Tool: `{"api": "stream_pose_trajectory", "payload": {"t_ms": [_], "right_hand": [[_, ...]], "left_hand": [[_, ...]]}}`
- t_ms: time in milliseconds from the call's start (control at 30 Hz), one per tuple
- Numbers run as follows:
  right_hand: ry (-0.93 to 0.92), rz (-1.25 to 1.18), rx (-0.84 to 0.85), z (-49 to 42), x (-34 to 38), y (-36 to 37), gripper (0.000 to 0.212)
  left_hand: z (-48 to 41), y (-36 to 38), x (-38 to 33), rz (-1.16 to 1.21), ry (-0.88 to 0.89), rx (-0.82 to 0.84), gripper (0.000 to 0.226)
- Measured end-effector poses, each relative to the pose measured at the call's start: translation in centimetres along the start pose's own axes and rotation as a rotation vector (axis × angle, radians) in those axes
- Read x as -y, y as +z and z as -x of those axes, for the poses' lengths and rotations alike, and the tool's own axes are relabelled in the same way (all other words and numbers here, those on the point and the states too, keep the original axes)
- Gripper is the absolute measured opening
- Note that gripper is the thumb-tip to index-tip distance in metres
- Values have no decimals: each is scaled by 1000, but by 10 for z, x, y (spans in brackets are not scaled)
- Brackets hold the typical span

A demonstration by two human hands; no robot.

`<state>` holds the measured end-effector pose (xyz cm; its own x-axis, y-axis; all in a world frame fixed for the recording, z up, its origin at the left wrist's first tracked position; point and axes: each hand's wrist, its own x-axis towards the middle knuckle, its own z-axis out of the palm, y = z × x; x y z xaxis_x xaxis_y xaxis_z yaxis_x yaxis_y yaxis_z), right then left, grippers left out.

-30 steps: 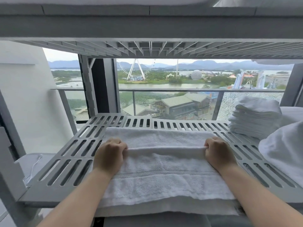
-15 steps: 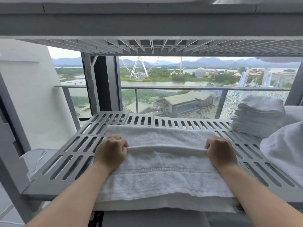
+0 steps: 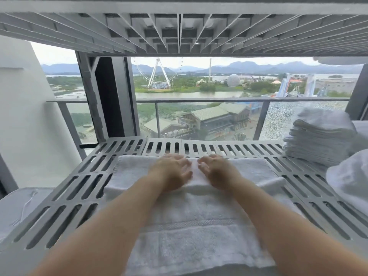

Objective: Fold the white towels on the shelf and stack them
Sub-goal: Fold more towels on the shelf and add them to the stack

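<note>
A white towel (image 3: 191,222) lies spread on the grey slatted shelf (image 3: 79,188), its far part folded over into a thick band. My left hand (image 3: 171,172) and my right hand (image 3: 217,172) rest flat on that folded band, side by side near its middle, fingers spread and holding nothing. Both hands are slightly blurred. A stack of folded white towels (image 3: 318,140) stands at the shelf's back right. A loose white towel (image 3: 350,180) bulges in at the right edge.
Another slatted shelf (image 3: 179,30) hangs low overhead. A white wall (image 3: 25,120) stands at the left. Behind the shelf is a window with a balcony railing (image 3: 199,100). A white surface with a cord (image 3: 20,206) sits below left.
Both hands let go of the towel's fold at its two ends and moved inward and forward. They now lie flat together at the middle. The fold lies further back on the shelf.
</note>
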<state>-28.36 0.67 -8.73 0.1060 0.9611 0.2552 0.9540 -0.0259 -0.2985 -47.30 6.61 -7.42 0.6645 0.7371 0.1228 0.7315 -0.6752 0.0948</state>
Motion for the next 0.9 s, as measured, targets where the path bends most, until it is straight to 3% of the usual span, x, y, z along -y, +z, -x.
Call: {"api": "stream_pose_trajectory", "payload": {"t_ms": [133, 367, 467, 533, 667, 767, 900], "right_hand": [[37, 67, 165, -13, -14, 19, 60], [264, 177, 204, 1, -69, 1, 72], [385, 177, 135, 14, -78, -6, 69], [328, 154, 38, 25, -68, -10, 56], [0, 12, -86, 64, -34, -19, 37], [-178, 15, -140, 104, -20, -20, 28], [-242, 60, -239, 142, -9, -22, 16]], "left_hand": [[-4, 25, 15, -55, -217, 63, 74], [16, 20, 51, -127, -681, 71, 91], [23, 11, 40, -152, -763, 96, 90], [27, 5, 18, -162, -689, 59, 82], [49, 14, -39, 11, -225, -11, 45], [77, 24, -59, 52, -141, 34, 59], [121, 23, -68, 54, -78, 68, 67]]}}
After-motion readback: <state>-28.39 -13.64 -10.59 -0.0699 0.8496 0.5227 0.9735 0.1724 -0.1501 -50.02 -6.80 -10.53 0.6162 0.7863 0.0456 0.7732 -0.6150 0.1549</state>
